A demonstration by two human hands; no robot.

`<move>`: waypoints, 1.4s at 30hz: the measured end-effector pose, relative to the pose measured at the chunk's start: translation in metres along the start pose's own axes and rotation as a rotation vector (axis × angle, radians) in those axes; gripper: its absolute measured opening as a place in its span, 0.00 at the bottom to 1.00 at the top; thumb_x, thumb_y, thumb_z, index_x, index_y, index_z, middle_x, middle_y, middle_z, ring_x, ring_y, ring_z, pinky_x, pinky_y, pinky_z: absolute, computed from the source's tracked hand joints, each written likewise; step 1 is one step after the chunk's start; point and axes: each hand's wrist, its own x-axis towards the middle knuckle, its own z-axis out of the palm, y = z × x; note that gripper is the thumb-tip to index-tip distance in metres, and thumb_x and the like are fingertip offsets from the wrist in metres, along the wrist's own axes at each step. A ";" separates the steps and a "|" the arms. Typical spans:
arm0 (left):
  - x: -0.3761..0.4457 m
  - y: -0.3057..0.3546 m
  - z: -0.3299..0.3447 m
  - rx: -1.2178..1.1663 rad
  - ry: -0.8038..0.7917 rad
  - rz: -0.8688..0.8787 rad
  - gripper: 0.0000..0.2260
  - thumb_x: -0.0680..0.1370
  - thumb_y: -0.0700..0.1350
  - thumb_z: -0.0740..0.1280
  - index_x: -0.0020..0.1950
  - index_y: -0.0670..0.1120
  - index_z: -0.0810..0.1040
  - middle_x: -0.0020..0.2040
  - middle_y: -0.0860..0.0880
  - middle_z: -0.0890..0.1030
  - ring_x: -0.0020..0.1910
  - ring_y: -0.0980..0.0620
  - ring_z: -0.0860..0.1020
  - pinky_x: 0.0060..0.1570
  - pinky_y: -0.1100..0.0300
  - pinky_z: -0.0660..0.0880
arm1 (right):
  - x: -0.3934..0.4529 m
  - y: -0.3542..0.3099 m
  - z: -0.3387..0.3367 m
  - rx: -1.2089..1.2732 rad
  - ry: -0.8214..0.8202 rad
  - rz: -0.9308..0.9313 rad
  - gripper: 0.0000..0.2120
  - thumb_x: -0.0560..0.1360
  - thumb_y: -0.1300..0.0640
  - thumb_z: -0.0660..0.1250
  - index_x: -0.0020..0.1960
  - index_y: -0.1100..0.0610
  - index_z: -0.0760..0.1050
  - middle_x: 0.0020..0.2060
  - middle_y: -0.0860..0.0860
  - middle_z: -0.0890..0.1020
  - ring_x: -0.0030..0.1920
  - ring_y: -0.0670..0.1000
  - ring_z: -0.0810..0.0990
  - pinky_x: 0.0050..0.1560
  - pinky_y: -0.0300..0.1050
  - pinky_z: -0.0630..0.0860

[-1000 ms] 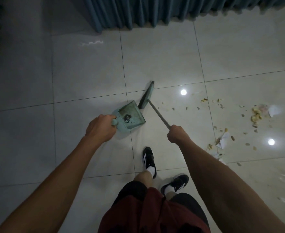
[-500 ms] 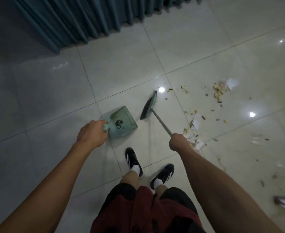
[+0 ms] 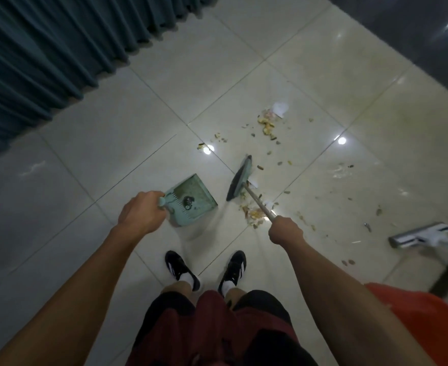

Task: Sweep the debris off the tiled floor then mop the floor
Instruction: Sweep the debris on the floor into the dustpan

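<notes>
The floor [image 3: 138,159] is laid with large glossy pale tiles split by thin dark grout lines, and ceiling lights show on it as small bright spots. A pleated teal curtain [image 3: 45,48] hangs along its far left edge, its hem just above the tiles.

The left hand [image 3: 141,212] is curled tight round the stubby handle of a pale green plastic dustpan [image 3: 191,200]. The pan is a flat square tray with low walls, a row of comb teeth near the handle, and a small dark clump lying inside it. Its open lip points away from the person.

The right hand [image 3: 285,229] is closed in a fist round the thin, pale, straight handle of a broom [image 3: 240,178]. The broom head is a narrow, dark-bristled strip with a green back, just beside the dustpan on its right and not touching it.

The debris [image 3: 266,125] is spread over the tiles to the right of the broom: yellowish crumbs, small dark bits and torn white paper scraps. One dense patch lies below the broom handle near the right hand, another farther off toward the far edge of the floor.

At the right edge of the floor lies a flat white mop head [image 3: 421,235], rectangular and hard-looking. A rounded orange bucket [image 3: 413,320] shows at the lower right. Two black shoes [image 3: 180,270] with white stripes stand on the tiles.
</notes>
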 end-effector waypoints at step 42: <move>0.242 -0.206 -0.183 0.026 -0.049 0.022 0.06 0.76 0.43 0.64 0.49 0.52 0.79 0.47 0.44 0.82 0.44 0.40 0.80 0.39 0.56 0.71 | 0.113 -0.412 -0.062 -0.095 -0.058 -0.105 0.17 0.78 0.61 0.59 0.65 0.57 0.73 0.41 0.51 0.74 0.42 0.54 0.78 0.44 0.48 0.80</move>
